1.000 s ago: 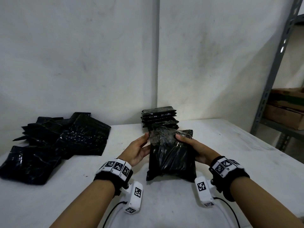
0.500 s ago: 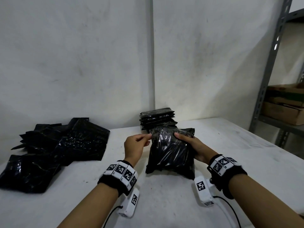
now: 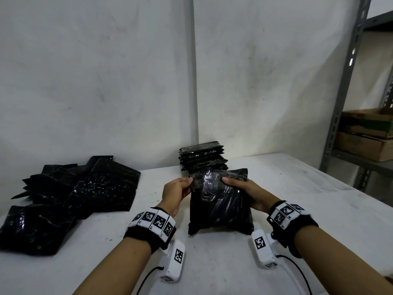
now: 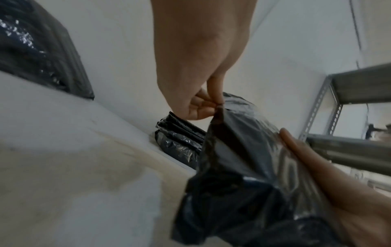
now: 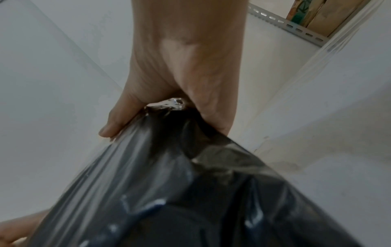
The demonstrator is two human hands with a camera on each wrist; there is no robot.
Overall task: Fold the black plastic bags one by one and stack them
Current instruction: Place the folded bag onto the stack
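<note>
A black plastic bag (image 3: 219,205) hangs between both hands over the white table (image 3: 297,188), its lower edge near the tabletop. My left hand (image 3: 177,191) pinches its upper left corner between thumb and fingers, as the left wrist view shows on the bag (image 4: 237,150) held by the left hand (image 4: 203,107). My right hand (image 3: 244,189) grips the upper right part, thumb on the front; in the right wrist view the right hand (image 5: 169,100) curls round the gathered bag (image 5: 190,183). A stack of folded bags (image 3: 202,156) stands just behind. Unfolded bags (image 3: 70,194) lie in a heap at the left.
A white wall rises right behind the table. A grey metal shelf rack (image 3: 344,92) stands at the right with cardboard boxes (image 3: 365,135) on it. Bare tabletop lies to the right of the held bag and in front of it.
My left hand turned from cupping the bag's side to pinching its upper left corner. The bag rose slightly and spread wider between the hands.
</note>
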